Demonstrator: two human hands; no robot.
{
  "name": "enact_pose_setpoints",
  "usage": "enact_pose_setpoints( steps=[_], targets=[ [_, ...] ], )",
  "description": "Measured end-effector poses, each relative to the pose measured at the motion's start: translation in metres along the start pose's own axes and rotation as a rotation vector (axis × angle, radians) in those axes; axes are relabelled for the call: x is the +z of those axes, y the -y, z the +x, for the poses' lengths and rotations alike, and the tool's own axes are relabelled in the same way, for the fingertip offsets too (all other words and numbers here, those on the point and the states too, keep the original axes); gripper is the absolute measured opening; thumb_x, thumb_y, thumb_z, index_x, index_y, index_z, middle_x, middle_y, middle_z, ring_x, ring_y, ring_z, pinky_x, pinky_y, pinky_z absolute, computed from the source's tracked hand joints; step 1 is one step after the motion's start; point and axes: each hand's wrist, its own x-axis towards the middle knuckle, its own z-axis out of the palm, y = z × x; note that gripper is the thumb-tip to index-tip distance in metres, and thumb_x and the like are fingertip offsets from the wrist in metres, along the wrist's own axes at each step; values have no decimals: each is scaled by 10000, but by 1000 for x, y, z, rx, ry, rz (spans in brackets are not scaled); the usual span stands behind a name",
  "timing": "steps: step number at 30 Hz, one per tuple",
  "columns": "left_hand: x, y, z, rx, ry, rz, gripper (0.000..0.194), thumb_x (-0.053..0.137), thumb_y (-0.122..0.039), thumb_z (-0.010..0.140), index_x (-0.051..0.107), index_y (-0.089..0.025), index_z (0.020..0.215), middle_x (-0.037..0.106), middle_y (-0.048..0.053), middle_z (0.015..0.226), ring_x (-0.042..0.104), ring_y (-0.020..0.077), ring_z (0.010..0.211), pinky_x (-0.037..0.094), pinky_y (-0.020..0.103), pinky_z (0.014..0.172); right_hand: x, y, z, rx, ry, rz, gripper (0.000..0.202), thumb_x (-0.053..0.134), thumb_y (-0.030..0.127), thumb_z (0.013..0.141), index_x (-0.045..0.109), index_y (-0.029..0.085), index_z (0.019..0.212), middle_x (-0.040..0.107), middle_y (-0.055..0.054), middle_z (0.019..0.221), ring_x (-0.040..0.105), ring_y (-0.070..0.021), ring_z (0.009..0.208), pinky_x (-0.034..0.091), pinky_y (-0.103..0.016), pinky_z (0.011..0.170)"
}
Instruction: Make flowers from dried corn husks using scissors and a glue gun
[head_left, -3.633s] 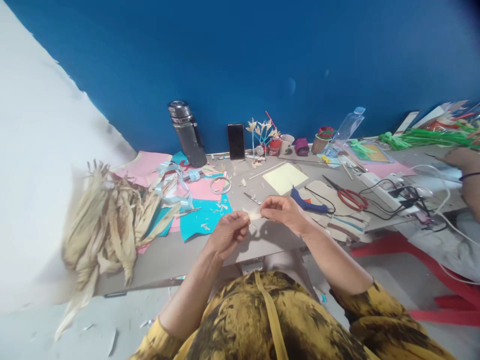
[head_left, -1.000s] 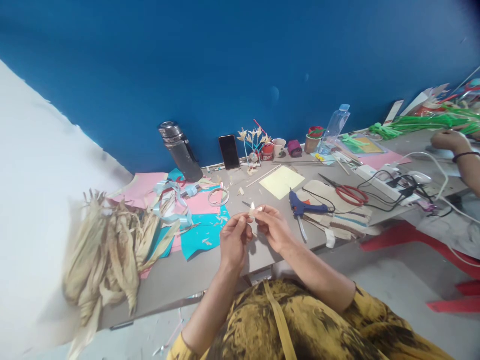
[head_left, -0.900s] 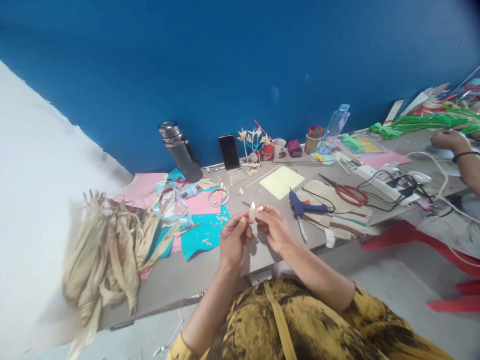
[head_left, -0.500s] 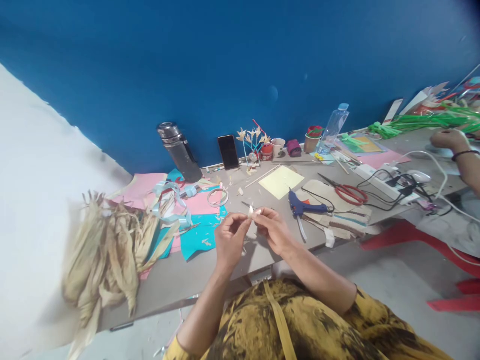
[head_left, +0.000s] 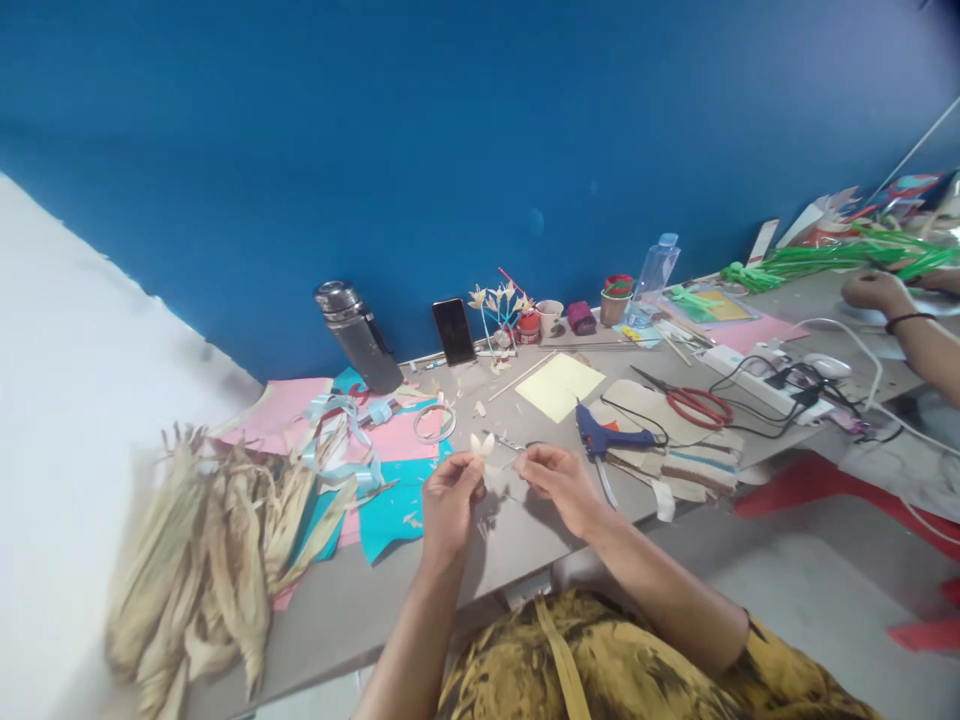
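Note:
Pinched between the fingertips of my left hand (head_left: pixel 452 500) is a small cream petal piece (head_left: pixel 482 446), its pale tips spread upward. To its right, my right hand (head_left: pixel 559 483) has thumb and forefinger pressed together on something too small to make out; a thin pale strand shows between the two hands. Small scissors (head_left: pixel 504 441) lie on the table just behind my hands. A blue glue gun (head_left: pixel 611 434) rests right of my right hand. Cream flowers on blue stems (head_left: pixel 501 302) stand near the wall.
Dried husks (head_left: pixel 225 560) fill the left side, beside blue paper (head_left: pixel 390 490) and a tape roll (head_left: pixel 433 422). A flask (head_left: pixel 361 340), phone (head_left: pixel 454 331) and bottle (head_left: pixel 655 278) stand behind. Red-handled scissors (head_left: pixel 697 405) and a power strip (head_left: pixel 757 380) lie right. Another person's hand (head_left: pixel 879 293) is far right.
My hands have moved apart; the cream piece stays in my left hand, now with its petals spread in view. The camera view has shifted slightly.

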Motion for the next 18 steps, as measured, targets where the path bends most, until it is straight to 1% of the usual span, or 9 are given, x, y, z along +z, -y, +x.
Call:
enact_pose_setpoints(
  steps=[2, 5, 8, 11, 14, 16, 18],
  targets=[
    [-7, -7, 5, 1, -23, -88, 253, 839, -344, 685, 669, -168, 747, 473, -60, 510, 416, 74, 503, 344, 198, 519, -9, 8, -5, -42, -12, -98, 361, 814, 492, 692, 656, 167, 680, 477, 40, 565, 340, -84, 514, 233, -230, 477],
    [-20, -20, 13, 22, -44, -175, 261, 878, -310, 628, 683, -165, 724, 477, -57, 517, 430, 70, 507, 352, 196, 510, -29, 20, -18, -69, -58, -187, 339, 840, 451, 660, 639, 178, 691, 537, 25, 597, 403, -102, 549, 291, -240, 507],
    [-29, -28, 17, 17, -24, -221, 268, 888, -317, 619, 688, -167, 717, 464, -56, 527, 433, 70, 511, 352, 195, 495, -52, 27, -31, -44, -87, -273, 323, 814, 453, 682, 636, 185, 679, 573, 7, 611, 426, -113, 550, 311, -250, 512],
    [-33, -30, 16, -11, 17, -253, 270, 889, -313, 631, 675, -167, 708, 459, -54, 556, 424, 66, 519, 347, 193, 485, -65, 29, -42, -19, -93, -400, 280, 770, 449, 714, 668, 195, 657, 623, -16, 617, 441, -124, 524, 315, -264, 501],
    [-35, -29, 14, -69, 47, -302, 291, 901, -313, 623, 661, -169, 705, 460, -54, 574, 419, 64, 523, 346, 193, 481, -60, 26, -46, -2, -63, -453, 271, 736, 465, 740, 686, 212, 657, 668, -32, 620, 449, -132, 488, 312, -273, 482],
    [-36, -27, 13, -112, 55, -328, 304, 909, -304, 616, 646, -170, 690, 458, -56, 572, 417, 62, 519, 344, 191, 478, -49, 21, -47, 7, -27, -440, 284, 706, 489, 778, 687, 223, 681, 666, -27, 605, 456, -135, 470, 315, -273, 475],
    [-38, -26, 12, -139, 58, -334, 316, 915, -297, 611, 634, -168, 680, 462, -57, 573, 412, 59, 514, 339, 188, 472, -34, 13, -46, -17, 24, -431, 324, 654, 508, 838, 662, 228, 674, 627, -15, 564, 467, -142, 467, 331, -277, 486]
  ],
)
